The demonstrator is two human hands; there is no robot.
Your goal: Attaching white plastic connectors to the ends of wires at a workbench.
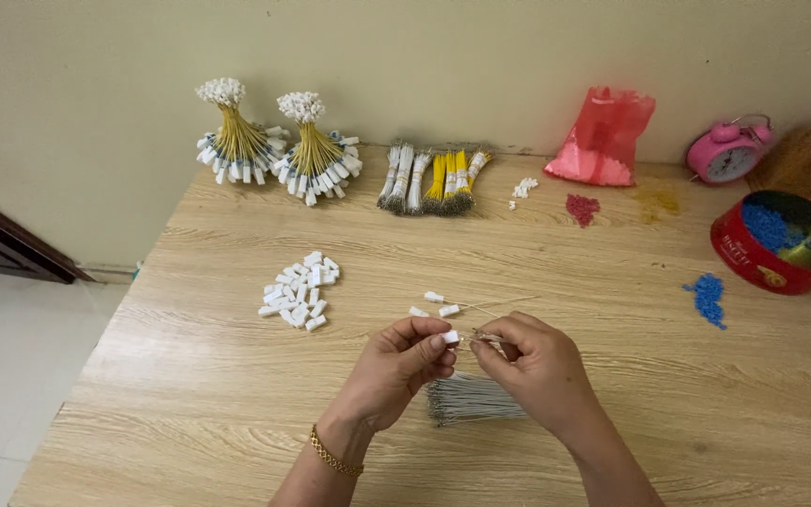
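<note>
Left hand (396, 366) pinches a small white connector (450, 336) at fingertips; right hand (537, 361) is closed on thin wires (485, 336) meeting it, above the grey wire bundle (471, 399) on the table (190, 394). Loose white connectors (299, 291) lie left. The red round tin (779, 246) far right holds blue beads and something greenish; the red plastic bag (604, 139) contents are not discernible.

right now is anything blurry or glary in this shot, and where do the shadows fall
Head view: soft, even light, no glare on the table. The left hand and right hand are sharp, casting only faint shadows just beneath them. The thin wire is barely resolved. The edges bow slightly from the wide lens.
</note>
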